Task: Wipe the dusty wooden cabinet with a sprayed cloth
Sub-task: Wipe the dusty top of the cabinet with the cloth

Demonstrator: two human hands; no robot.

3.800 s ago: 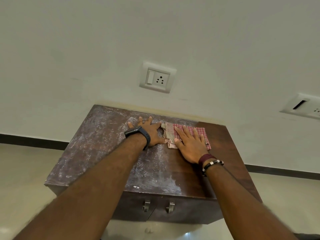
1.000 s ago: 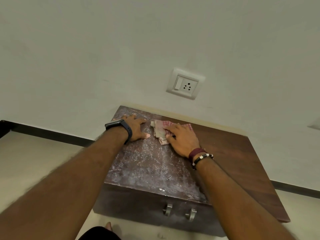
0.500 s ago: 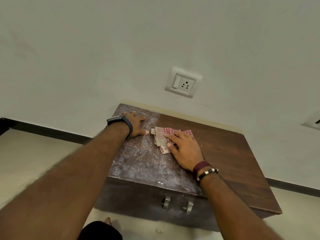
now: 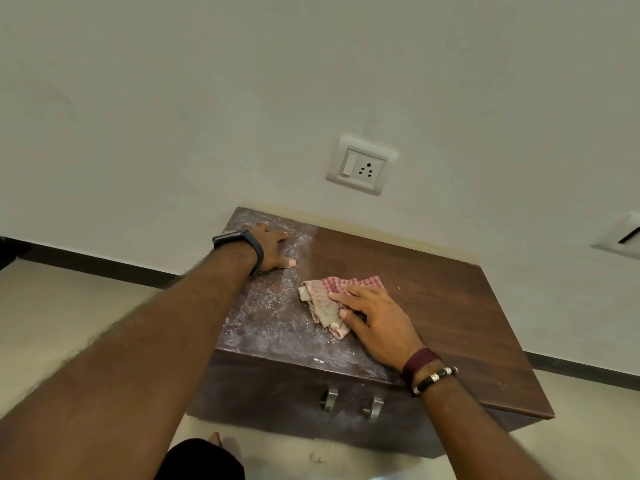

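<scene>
A low dark wooden cabinet (image 4: pixel 433 299) stands against the wall. Its left strip is covered in white dust; its right part is clean brown wood. A crumpled pink-and-white checked cloth (image 4: pixel 329 303) lies at the border between the two, about mid-depth. My right hand (image 4: pixel 377 320) presses flat on the cloth, fingers spread, covering its right part. My left hand (image 4: pixel 272 245), with a dark band on the wrist, rests palm-down on the dusty far-left corner, holding nothing.
Two metal handles (image 4: pixel 349 403) sit on the cabinet's front. A wall socket (image 4: pixel 362 166) is above the cabinet, and another plate (image 4: pixel 620 235) is at the right edge. Pale floor (image 4: pixel 69 323) surrounds the cabinet; my foot (image 4: pixel 214 439) is near its front.
My right hand has dragged the cloth from the back of the top toward the front. The clean strip at the back has widened. My left hand has stayed on the far-left corner.
</scene>
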